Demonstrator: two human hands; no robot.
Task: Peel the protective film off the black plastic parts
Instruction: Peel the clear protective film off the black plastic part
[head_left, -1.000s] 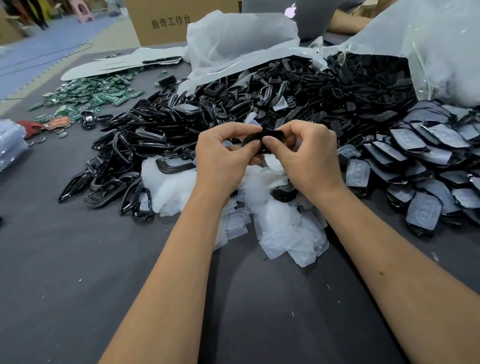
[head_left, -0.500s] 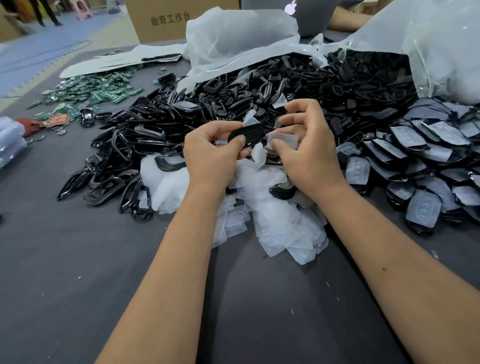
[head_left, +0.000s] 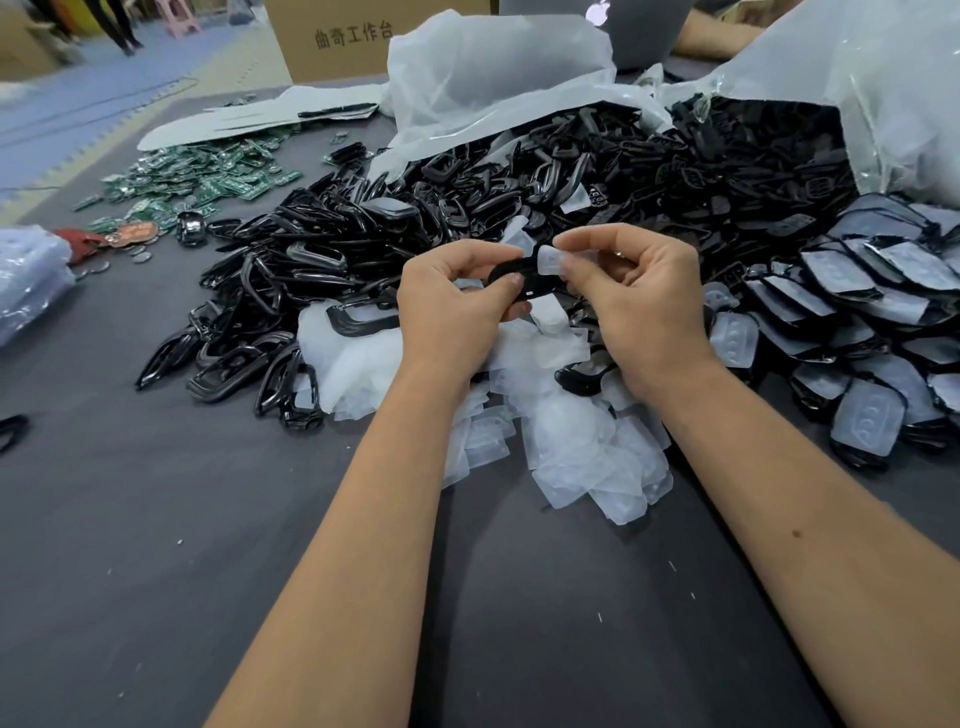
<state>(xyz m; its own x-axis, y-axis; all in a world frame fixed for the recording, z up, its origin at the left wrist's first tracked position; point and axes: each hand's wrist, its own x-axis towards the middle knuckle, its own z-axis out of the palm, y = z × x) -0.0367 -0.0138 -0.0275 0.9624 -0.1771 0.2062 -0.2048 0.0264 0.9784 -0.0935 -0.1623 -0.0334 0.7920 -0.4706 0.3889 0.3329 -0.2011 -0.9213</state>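
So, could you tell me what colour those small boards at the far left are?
Green circuit boards, head view.

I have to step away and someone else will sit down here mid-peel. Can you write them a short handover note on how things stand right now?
Left hand grips a small glossy black plastic part above the table.
Right hand pinches a translucent whitish piece of protective film at the part's top edge; whether it is fully free cannot be told.
Done: a heap of peeled translucent film pieces lies under the hands; a pile of bare black frames sits to the left.
Left: a group of black parts still covered in film on the right, plus a clear plastic bag spilling more black parts behind.
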